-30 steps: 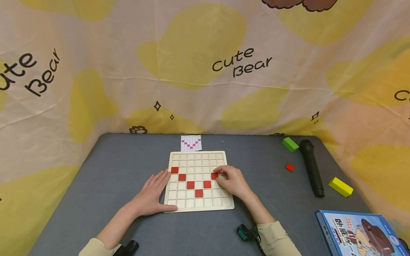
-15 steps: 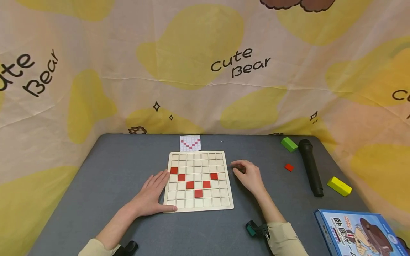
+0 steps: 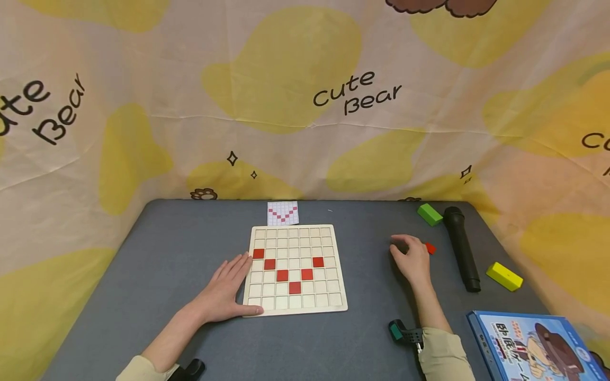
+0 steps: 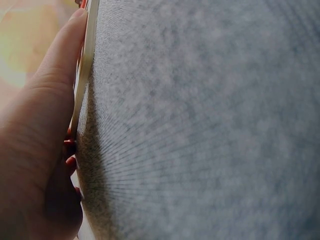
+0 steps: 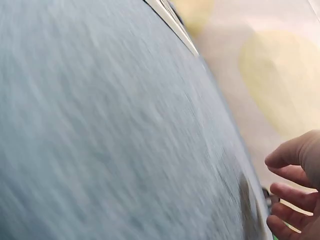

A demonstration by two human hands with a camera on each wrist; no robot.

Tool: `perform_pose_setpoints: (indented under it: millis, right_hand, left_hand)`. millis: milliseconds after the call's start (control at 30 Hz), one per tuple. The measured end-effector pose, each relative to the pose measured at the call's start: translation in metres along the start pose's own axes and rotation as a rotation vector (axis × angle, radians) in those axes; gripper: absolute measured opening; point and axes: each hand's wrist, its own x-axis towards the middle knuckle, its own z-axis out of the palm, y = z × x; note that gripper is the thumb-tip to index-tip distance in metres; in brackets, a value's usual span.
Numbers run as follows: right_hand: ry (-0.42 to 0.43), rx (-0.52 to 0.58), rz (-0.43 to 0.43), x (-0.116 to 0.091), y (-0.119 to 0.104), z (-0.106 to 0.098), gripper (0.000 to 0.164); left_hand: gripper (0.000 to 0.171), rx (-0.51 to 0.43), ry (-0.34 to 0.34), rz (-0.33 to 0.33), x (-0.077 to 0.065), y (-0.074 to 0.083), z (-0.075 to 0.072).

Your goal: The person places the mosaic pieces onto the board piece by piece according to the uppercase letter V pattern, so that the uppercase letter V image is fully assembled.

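A cream grid board (image 3: 329,301) lies flat on the grey table, with several red square tiles (image 3: 295,288) set in its cells in a V-like line. My left hand (image 3: 223,292) rests at the board's left edge, fingers straight along the side and thumb over the front corner. In the left wrist view the thumb (image 4: 62,55) lies along the board's rim (image 4: 86,65). To the right of the board my right hand (image 3: 413,260) hovers over the table, fingers loosely bent and holding nothing. A loose red tile (image 3: 430,248) lies just beyond that hand, partly hidden by it.
A small card (image 3: 283,213) with a pink V pattern on a grid lies behind the board. To the right are a green block (image 3: 430,214), a black microphone (image 3: 462,248) and a yellow block (image 3: 504,277). A blue box (image 3: 534,344) sits at the front right corner.
My right hand has let go of a red tile in the board's right part and moved right, off the board, to beside the loose tile. My left hand has stayed in place.
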Motion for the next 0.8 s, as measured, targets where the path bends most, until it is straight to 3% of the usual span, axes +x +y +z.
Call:
perform_pose_setpoints:
  millis: [200, 367, 567, 800]
  right_hand:
    - [0.101, -0.034, 0.086, 0.003, 0.017, -0.014, 0.037]
    - [0.076, -0.04, 0.168, 0.002, 0.023, -0.022, 0.047]
    - [0.021, -0.026, 0.112, 0.002, 0.022, -0.023, 0.046]
    - [0.03, -0.065, 0.089, 0.002, 0.023, -0.022, 0.04]
  left_hand:
    - [0.123, -0.008, 0.004, 0.002, -0.001, 0.0, 0.0]
    - [0.123, -0.009, 0.012, 0.006, -0.001, 0.0, 0.0]
    - [0.122, -0.007, 0.013, 0.004, -0.001, 0.0, 0.0]
    - [0.123, -0.008, -0.005, -0.004, 0.0, 0.001, 0.0]
